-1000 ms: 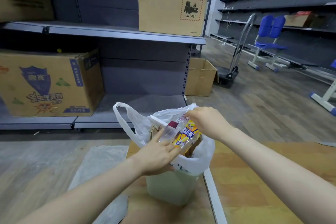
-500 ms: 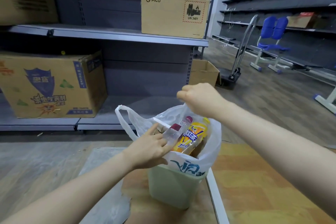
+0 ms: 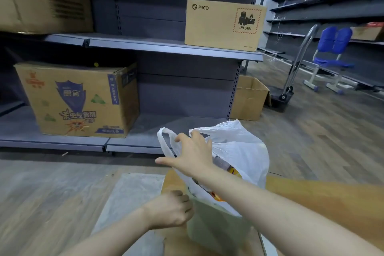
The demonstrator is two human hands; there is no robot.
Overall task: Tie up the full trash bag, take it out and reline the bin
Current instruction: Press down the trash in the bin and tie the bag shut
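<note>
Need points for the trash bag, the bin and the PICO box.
trash bag [image 3: 239, 147], head view, on its white right side.
bin [image 3: 216, 224], head view, on its pale green front wall.
PICO box [image 3: 216, 27], head view, on its front face.

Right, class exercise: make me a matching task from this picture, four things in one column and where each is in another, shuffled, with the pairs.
Things:
1. PICO box
2. left hand
3. blue chair
4. right hand

Places:
A. far right, by the shelving
B. at the trash bag's handles
C. on the upper shelf
D. low against the green bin

Pairs: 1-C, 2-D, 3-A, 4-B
</note>
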